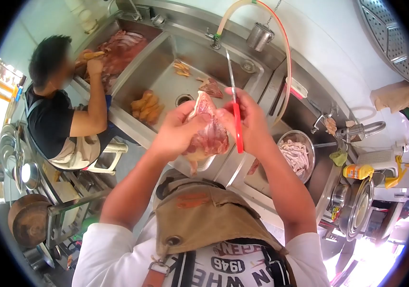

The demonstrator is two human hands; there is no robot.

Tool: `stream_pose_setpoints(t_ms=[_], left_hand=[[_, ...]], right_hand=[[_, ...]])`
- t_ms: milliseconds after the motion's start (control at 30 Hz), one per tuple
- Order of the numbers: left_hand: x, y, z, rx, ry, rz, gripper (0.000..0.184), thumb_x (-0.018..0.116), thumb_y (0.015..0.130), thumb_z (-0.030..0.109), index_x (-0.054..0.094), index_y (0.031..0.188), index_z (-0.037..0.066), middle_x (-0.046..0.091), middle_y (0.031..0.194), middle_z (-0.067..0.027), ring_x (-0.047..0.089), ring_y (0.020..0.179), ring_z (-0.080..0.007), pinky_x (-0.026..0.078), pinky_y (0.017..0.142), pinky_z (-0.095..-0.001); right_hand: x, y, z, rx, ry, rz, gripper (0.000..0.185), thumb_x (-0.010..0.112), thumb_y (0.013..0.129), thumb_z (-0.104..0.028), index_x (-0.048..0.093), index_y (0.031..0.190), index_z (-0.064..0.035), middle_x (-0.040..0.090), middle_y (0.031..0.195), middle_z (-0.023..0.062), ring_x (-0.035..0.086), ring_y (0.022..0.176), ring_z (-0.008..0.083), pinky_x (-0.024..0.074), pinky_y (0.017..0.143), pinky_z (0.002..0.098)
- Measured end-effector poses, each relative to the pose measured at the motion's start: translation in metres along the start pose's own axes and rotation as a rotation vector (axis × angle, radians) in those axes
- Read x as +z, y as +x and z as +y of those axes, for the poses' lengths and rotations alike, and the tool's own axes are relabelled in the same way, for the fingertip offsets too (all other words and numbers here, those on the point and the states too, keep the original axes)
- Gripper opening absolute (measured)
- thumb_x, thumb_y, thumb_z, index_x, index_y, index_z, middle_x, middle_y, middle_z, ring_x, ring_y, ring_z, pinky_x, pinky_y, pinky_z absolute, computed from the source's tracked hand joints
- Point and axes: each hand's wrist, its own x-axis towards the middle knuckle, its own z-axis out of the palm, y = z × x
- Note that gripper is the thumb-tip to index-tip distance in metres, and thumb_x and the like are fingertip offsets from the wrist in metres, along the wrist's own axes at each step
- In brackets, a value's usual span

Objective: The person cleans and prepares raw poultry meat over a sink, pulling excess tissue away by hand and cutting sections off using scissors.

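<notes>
Above the near edge of a steel sink (161,62), my left hand (178,131) is closed around a raw poultry carcass (208,136), its thumb pressed on the reddish flesh. A strip of pale skin shows along the top of the carcass. My right hand (248,119) grips a narrow knife (238,125) by its red handle, with the blade pointing up and away from me. Fingers of that hand also touch the carcass's right side. A piece of dark red meat (210,88) lies in the sink just behind the carcass.
Yellowish poultry pieces (147,106) and yellow feet (182,68) lie in the sink. At left, a seated person (63,105) works over a basin of meat (125,48). A metal bowl of pale pieces (296,155) stands right. A hose (288,48) arches from the tap.
</notes>
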Motion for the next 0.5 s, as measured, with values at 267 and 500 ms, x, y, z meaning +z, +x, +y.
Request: stream_pose_setpoints(t_ms=[267,500], left_hand=[[0.007,-0.005,0.013,0.093,0.143,0.022,0.019,0.060,0.096,0.012,0.066,0.110,0.001,0.066,0.089,0.0005,0.055,0.079,-0.0051,0.048,0.071,-0.0248],[0.015,-0.009,0.016,0.096,0.191,0.061,0.018,0.059,0.096,0.009,0.067,0.109,0.000,0.068,0.088,-0.0011,0.056,0.079,-0.0056,0.049,0.071,-0.0261]], right_hand=[[0.003,-0.019,0.008,-0.510,-0.962,0.200,0.061,0.067,0.076,-0.009,0.049,0.133,0.0018,0.056,0.095,0.0176,0.060,0.083,0.0349,0.0512,0.071,0.0431],[0.002,-0.014,0.009,-0.534,-1.048,0.242,0.061,0.068,0.076,-0.010,0.049,0.132,0.0042,0.057,0.092,0.0165,0.059,0.080,0.0328,0.0511,0.068,0.0416]])
